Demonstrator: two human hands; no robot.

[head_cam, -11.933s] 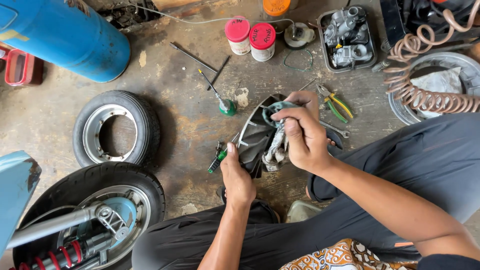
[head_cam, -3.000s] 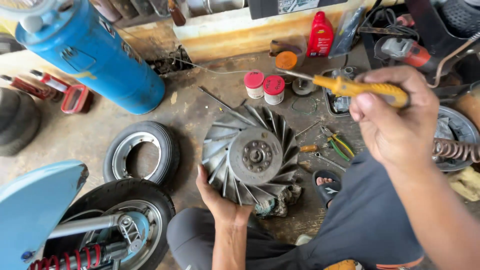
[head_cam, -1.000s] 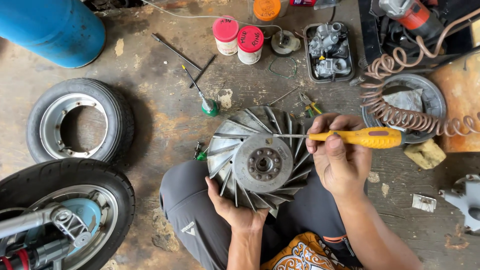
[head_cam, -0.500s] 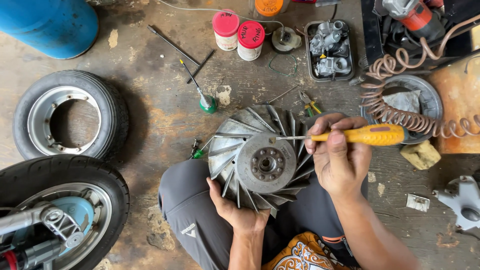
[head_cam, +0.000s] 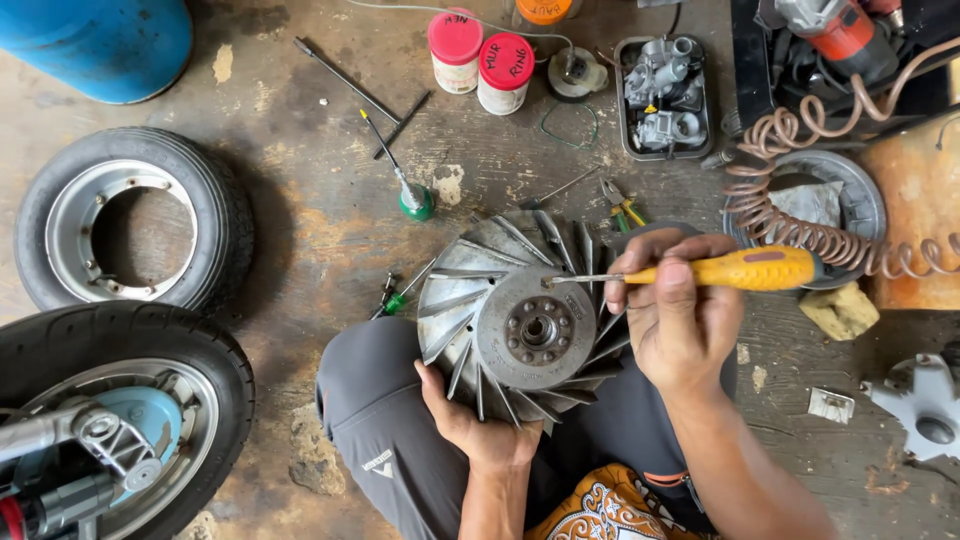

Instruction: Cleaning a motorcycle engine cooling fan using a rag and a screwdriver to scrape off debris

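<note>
Grey metal fills my head view: one finned flywheel (head_cam: pixel 525 320) rests on my lap, its lower rim hidden by my left hand (head_cam: pixel 478 425), grip closed under it. My right hand (head_cam: pixel 672 315) clamps one yellow-handled screwdriver (head_cam: pixel 700 272), tip on the hub. Two red-lidded jars (head_cam: pixel 480 55) stand beyond; floor (head_cam: pixel 300 230) left lies open.

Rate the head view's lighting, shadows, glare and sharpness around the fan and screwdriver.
Head view: soft, even light; faint shadow under the tyre; the fan is sharp, blades and hub bolts crisp, with mild sheen but no blown glare; the screwdriver in the right hand is sharp too; the left hand shows no motion blur.
</note>
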